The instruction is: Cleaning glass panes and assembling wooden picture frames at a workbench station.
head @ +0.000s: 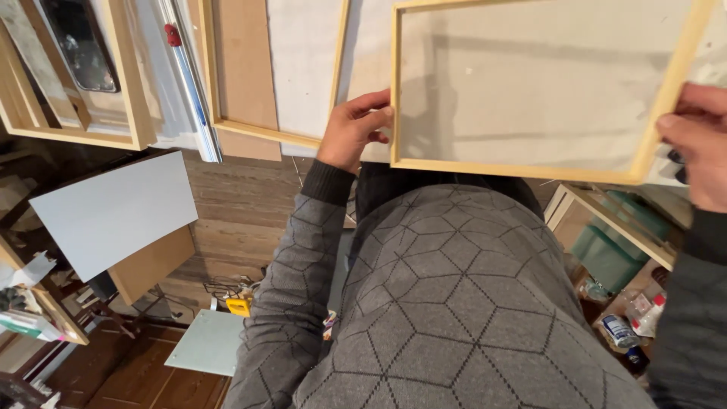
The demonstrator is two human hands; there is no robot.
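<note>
I hold a light wooden picture frame (515,168) with a clear pane up in front of me, above a white work surface. My left hand (354,129) grips its left edge, fingers curled over the wood. At the frame's right edge my right hand (700,144) clasps the corner, thumb on the front. Below the frame my grey patterned sweater fills the lower middle of the view.
A second wooden frame (265,132) lies on the white surface to the left, with another frame (83,135) at the far left and a metal ruler (193,91) between them. White and tan boards (113,212) lean lower left. Bottles and clutter (628,318) sit lower right.
</note>
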